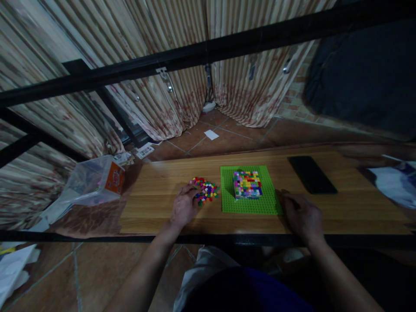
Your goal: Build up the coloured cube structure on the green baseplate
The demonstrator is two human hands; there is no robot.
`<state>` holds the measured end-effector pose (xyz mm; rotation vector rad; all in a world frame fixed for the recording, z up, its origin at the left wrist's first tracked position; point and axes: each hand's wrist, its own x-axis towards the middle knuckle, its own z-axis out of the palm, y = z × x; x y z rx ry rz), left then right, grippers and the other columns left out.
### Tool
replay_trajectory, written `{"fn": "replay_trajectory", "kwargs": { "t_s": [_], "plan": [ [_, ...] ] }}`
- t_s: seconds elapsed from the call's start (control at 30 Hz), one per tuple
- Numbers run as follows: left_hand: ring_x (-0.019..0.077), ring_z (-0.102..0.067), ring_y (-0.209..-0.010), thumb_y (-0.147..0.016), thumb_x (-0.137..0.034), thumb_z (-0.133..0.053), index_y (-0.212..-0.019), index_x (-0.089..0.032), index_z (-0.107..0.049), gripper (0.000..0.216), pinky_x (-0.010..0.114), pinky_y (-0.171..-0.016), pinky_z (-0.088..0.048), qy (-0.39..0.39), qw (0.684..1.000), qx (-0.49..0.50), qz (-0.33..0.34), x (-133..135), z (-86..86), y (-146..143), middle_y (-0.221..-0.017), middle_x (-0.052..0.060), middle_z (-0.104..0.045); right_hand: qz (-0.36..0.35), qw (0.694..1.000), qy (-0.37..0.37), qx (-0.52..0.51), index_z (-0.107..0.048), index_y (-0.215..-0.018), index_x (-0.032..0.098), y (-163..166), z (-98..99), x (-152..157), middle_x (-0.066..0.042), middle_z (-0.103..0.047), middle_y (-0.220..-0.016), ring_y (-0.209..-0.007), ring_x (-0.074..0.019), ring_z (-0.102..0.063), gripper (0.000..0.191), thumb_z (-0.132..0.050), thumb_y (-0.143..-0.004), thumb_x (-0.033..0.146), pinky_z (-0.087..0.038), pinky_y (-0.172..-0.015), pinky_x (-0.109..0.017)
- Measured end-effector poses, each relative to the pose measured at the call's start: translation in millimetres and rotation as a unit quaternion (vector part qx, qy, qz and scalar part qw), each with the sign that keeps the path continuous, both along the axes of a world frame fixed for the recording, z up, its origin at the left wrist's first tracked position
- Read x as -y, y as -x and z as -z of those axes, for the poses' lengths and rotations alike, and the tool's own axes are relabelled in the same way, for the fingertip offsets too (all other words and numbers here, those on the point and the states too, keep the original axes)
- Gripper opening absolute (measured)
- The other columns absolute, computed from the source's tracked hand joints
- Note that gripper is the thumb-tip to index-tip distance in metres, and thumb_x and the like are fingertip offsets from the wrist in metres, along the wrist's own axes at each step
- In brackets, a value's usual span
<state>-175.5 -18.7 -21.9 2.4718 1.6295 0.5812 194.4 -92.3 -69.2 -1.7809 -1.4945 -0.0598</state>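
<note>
On the left of the wooden board, my left hand (184,206) reaches into a loose pile of small coloured bricks (208,190). Its fingers stretch out over the pile's near left edge, a little apart, with no brick clearly gripped. A green studded baseplate (251,208) lies right of the pile. On it stands a block-shaped build of multicoloured bricks (247,184). My right hand (302,214) rests on the board at the baseplate's right edge, fingers curled. Whatever may be between those fingers is hidden.
A black phone (312,174) lies on the wooden board (152,190), beyond my right hand. Left of the board stands a clear plastic box (94,182) with an orange label. A dark metal bar (182,60) crosses before the curtains (182,26). White plastic (394,184) lies far right.
</note>
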Motion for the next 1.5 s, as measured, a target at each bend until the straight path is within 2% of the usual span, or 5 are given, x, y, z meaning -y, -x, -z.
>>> {"fn": "replay_trajectory", "kwargs": {
  "t_s": [0.27,0.47,0.77,1.27,1.5],
  "plan": [
    [0.0226,-0.058,-0.115,-0.079,-0.008,-0.058,-0.099,-0.024,-0.07,0.028,0.038,-0.103,-0.047,-0.003,1.0,0.015,-0.012,-2,1.1,-4,-0.112,0.005,-0.068,0.006,1.0,0.01,-0.001,-0.07,-0.09,0.018,-1,2.1,-1,-0.011,-0.072,-0.093,-0.082,-0.0244,-0.068,0.03,-0.048,-0.089,0.038,-0.053,-0.073,-0.037],
    [0.019,-0.064,-0.096,-0.081,-0.011,-0.058,-0.093,-0.021,-0.065,0.017,0.036,-0.091,-0.052,0.0,0.992,0.119,-0.044,-1,-4.8,-10,-0.104,0.005,-0.069,0.001,1.0,0.012,-0.011,-0.07,-0.091,0.018,2,0.4,-1,-0.011,-0.071,-0.092,-0.082,-0.0238,-0.068,0.031,-0.047,-0.09,0.038,-0.054,-0.074,-0.037],
    [0.0119,-0.063,-0.073,-0.083,-0.017,-0.058,-0.082,-0.021,-0.064,0.007,0.024,-0.071,-0.049,0.075,0.969,0.237,0.005,-5,-24.7,-72,-0.079,-0.001,-0.069,0.003,1.0,0.013,-0.013,-0.07,-0.092,0.018,2,2.6,-2,-0.01,-0.071,-0.092,-0.081,-0.0224,-0.067,0.031,-0.045,-0.09,0.036,-0.053,-0.074,-0.036],
    [0.0162,-0.066,-0.083,-0.086,-0.016,-0.054,-0.094,-0.025,-0.07,0.019,0.027,-0.081,-0.05,0.069,0.986,0.147,0.042,-26,-27.3,-122,-0.092,0.001,-0.071,0.002,0.999,0.004,-0.042,-0.07,-0.092,0.02,4,0.4,-3,-0.01,-0.072,-0.096,-0.084,-0.023,-0.068,0.029,-0.046,-0.09,0.036,-0.054,-0.077,-0.037],
    [0.0185,-0.068,-0.083,-0.083,-0.015,-0.057,-0.097,-0.02,-0.069,0.019,0.031,-0.081,-0.052,0.086,0.977,0.194,0.015,-28,-22.6,-128,-0.09,0.004,-0.073,0.0,0.999,0.015,-0.041,-0.071,-0.092,0.019,3,1.1,-2,-0.01,-0.071,-0.096,-0.082,-0.0222,-0.067,0.03,-0.046,-0.09,0.036,-0.053,-0.076,-0.037]
  ]
}}
